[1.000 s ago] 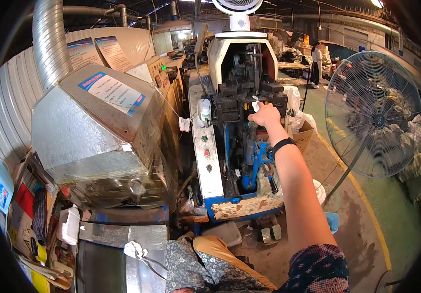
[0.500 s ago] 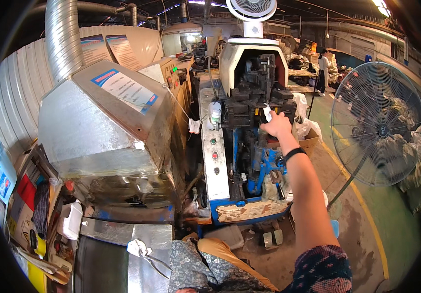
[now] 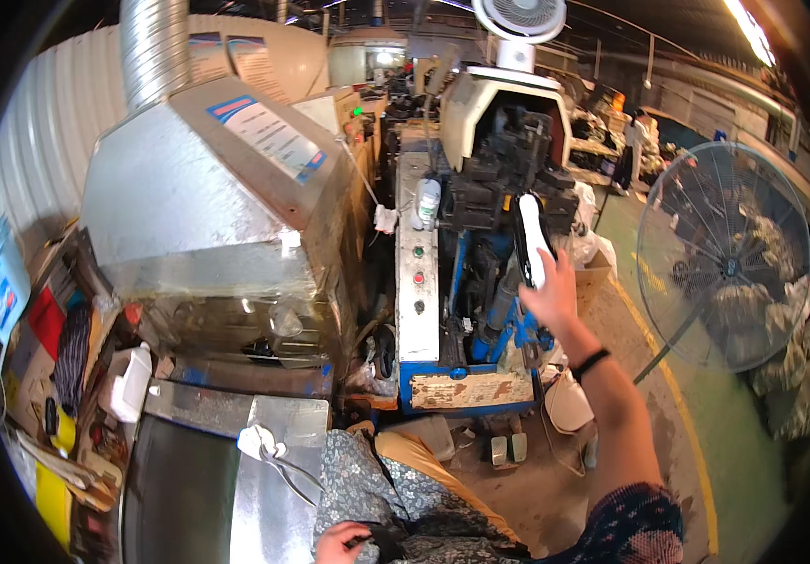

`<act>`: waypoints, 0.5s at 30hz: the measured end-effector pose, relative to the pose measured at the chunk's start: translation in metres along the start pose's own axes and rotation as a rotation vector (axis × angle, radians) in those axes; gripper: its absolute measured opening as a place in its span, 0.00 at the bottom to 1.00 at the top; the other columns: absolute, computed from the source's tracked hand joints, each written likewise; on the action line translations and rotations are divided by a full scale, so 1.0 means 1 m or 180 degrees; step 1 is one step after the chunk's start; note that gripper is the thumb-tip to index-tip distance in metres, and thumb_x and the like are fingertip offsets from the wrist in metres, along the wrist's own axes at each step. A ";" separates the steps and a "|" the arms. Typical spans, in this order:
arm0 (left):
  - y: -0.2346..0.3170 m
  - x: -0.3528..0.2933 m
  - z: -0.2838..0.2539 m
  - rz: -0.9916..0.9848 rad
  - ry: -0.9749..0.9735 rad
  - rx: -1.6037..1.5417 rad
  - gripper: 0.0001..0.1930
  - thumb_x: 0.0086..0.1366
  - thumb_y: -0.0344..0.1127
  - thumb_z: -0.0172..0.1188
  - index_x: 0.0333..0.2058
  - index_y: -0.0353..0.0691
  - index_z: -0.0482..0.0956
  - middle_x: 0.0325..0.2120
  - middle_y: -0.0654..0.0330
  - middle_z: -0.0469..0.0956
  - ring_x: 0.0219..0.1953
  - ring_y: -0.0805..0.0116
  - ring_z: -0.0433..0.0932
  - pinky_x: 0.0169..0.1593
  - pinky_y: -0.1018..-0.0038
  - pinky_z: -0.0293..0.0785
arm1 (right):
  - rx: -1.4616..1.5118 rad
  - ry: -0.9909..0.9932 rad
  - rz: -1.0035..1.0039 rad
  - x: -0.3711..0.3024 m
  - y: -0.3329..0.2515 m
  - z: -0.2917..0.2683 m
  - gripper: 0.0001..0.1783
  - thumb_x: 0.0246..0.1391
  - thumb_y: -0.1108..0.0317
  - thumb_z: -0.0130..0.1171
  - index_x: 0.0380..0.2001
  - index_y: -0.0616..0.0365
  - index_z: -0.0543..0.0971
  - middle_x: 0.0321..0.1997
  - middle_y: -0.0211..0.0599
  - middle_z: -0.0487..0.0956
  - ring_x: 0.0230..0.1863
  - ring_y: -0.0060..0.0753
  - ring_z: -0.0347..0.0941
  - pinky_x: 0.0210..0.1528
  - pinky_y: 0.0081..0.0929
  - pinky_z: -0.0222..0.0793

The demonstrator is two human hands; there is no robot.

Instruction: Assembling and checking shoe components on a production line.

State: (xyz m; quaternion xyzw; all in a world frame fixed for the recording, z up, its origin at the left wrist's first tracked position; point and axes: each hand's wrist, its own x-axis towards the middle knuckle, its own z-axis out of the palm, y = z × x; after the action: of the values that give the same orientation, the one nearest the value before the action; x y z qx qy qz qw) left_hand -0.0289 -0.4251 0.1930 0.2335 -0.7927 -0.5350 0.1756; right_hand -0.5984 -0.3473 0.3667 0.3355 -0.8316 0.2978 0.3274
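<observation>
A: Where is the long, narrow white piece with black edge, shaped like a shoe sole (image 3: 532, 230), from your fingers?

B: It lies just ahead of your bare right hand (image 3: 556, 296). Its long axis runs from your fingers away from you, toward the black metal machine head (image 3: 473, 202), and the far end leans slightly to your left. If this end touches the metal, I cannot tell.

A: And how are your right fingers?

B: They are partly closed, thumb on the left side and the others on the right, and they have hold of the near end. How firmly, I cannot tell.

A: Which of your hands is nearer?

B: The right, clearly. Your bare left hand (image 3: 339, 543) is well apart, low at the grey floral cloth (image 3: 358, 475) over your lap. Its fingers look bent; whether they hold something, I cannot tell.
</observation>
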 end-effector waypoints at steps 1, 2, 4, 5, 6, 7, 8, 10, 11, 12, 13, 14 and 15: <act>-0.023 0.003 -0.008 -0.0507 -0.0236 -0.0620 0.09 0.64 0.32 0.59 0.42 0.41 0.82 0.41 0.60 0.82 0.40 0.64 0.80 0.44 0.67 0.77 | 0.0186 0.0209 -0.0227 -0.023 -0.006 0.003 0.40 0.35 0.63 0.69 0.58 0.52 0.71 0.65 0.61 0.64 0.62 0.64 0.62 0.63 0.50 0.63; -0.033 0.005 -0.013 -0.1026 -0.0423 -0.1281 0.12 0.66 0.31 0.59 0.48 0.40 0.81 0.41 0.64 0.82 0.43 0.70 0.79 0.49 0.72 0.75 | 0.0495 0.0268 -0.0495 -0.048 -0.025 -0.001 0.41 0.34 0.62 0.70 0.58 0.53 0.70 0.64 0.60 0.65 0.62 0.65 0.63 0.63 0.50 0.63; -0.025 0.029 -0.028 -0.0933 -0.0381 -0.1580 0.15 0.70 0.36 0.58 0.53 0.37 0.78 0.49 0.63 0.78 0.52 0.72 0.74 0.57 0.72 0.70 | 0.1458 0.0089 -0.0720 -0.097 -0.068 0.002 0.47 0.29 0.68 0.74 0.59 0.59 0.68 0.66 0.57 0.63 0.67 0.57 0.61 0.67 0.46 0.58; -0.007 0.042 -0.036 -0.0598 -0.0269 -0.1375 0.17 0.70 0.35 0.58 0.55 0.36 0.76 0.54 0.61 0.75 0.57 0.70 0.71 0.62 0.71 0.65 | 0.1736 -0.0145 -0.0797 -0.123 -0.101 -0.005 0.49 0.29 0.67 0.74 0.60 0.61 0.67 0.66 0.56 0.63 0.66 0.57 0.62 0.67 0.45 0.58; -0.001 0.059 -0.040 -0.0174 -0.0097 -0.0933 0.20 0.71 0.38 0.57 0.57 0.35 0.74 0.57 0.59 0.73 0.60 0.68 0.68 0.64 0.69 0.63 | 0.2214 -0.0204 -0.0826 -0.151 -0.133 -0.007 0.51 0.29 0.67 0.75 0.61 0.62 0.65 0.66 0.56 0.63 0.66 0.56 0.62 0.67 0.45 0.57; 0.011 0.077 -0.043 -0.0068 0.0133 -0.0839 0.23 0.72 0.41 0.55 0.61 0.35 0.69 0.57 0.58 0.72 0.61 0.67 0.68 0.65 0.69 0.61 | 0.2466 -0.0353 -0.0865 -0.179 -0.161 -0.011 0.53 0.29 0.66 0.77 0.63 0.63 0.64 0.66 0.56 0.63 0.65 0.55 0.62 0.67 0.45 0.57; 0.016 0.093 -0.040 0.0106 0.0449 -0.1582 0.27 0.74 0.48 0.49 0.64 0.35 0.64 0.57 0.56 0.72 0.61 0.67 0.68 0.66 0.68 0.61 | 0.2782 -0.0636 -0.0816 -0.207 -0.186 -0.016 0.54 0.30 0.64 0.77 0.63 0.66 0.62 0.66 0.54 0.63 0.66 0.53 0.61 0.68 0.44 0.56; 0.051 0.113 -0.042 -0.0237 0.1078 -0.3297 0.32 0.74 0.59 0.41 0.64 0.38 0.63 0.58 0.59 0.71 0.60 0.65 0.69 0.65 0.65 0.63 | 0.3161 -0.1493 -0.1026 -0.256 -0.228 -0.029 0.65 0.34 0.54 0.80 0.69 0.65 0.51 0.73 0.54 0.52 0.71 0.52 0.55 0.70 0.44 0.51; 0.035 0.106 -0.048 -0.0219 0.1453 -0.3286 0.33 0.74 0.60 0.39 0.64 0.38 0.63 0.57 0.58 0.72 0.57 0.65 0.71 0.63 0.65 0.66 | 0.3488 -0.2186 -0.1225 -0.264 -0.248 -0.037 0.67 0.38 0.49 0.78 0.70 0.64 0.46 0.74 0.54 0.48 0.72 0.52 0.52 0.71 0.45 0.50; 0.027 0.105 -0.058 -0.0193 0.1751 -0.3273 0.34 0.74 0.61 0.37 0.64 0.38 0.63 0.56 0.57 0.73 0.55 0.64 0.73 0.61 0.65 0.69 | 0.3742 -0.2843 -0.1396 -0.266 -0.260 -0.044 0.68 0.41 0.45 0.76 0.72 0.62 0.41 0.76 0.54 0.44 0.74 0.52 0.50 0.71 0.46 0.49; 0.019 0.085 -0.071 -0.0401 0.1703 -0.2893 0.34 0.74 0.62 0.35 0.62 0.38 0.66 0.54 0.56 0.75 0.51 0.65 0.76 0.57 0.67 0.73 | 0.4488 -0.3326 -0.0731 -0.266 -0.266 -0.047 0.67 0.44 0.44 0.74 0.72 0.62 0.41 0.76 0.55 0.44 0.74 0.53 0.49 0.71 0.46 0.49; 0.015 0.064 -0.082 -0.0522 0.1415 -0.2543 0.31 0.73 0.59 0.42 0.60 0.39 0.69 0.50 0.58 0.78 0.48 0.65 0.78 0.53 0.68 0.75 | 0.5191 -0.3761 0.0020 -0.266 -0.272 -0.047 0.66 0.46 0.43 0.72 0.72 0.61 0.40 0.76 0.56 0.44 0.74 0.54 0.49 0.71 0.46 0.49; 0.013 0.045 -0.079 -0.0681 0.1257 -0.1341 0.28 0.72 0.57 0.48 0.58 0.39 0.70 0.46 0.59 0.79 0.45 0.67 0.78 0.51 0.68 0.75 | 0.5510 -0.4510 0.0815 -0.267 -0.264 -0.037 0.62 0.48 0.45 0.71 0.72 0.60 0.43 0.72 0.51 0.54 0.70 0.49 0.56 0.69 0.42 0.53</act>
State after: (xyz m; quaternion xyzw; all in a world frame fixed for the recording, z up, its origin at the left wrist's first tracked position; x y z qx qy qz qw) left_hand -0.0269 -0.5072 0.2353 0.3735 -0.5858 -0.6473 0.3136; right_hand -0.2369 -0.3822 0.2630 0.4554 -0.3718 0.5483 -0.5948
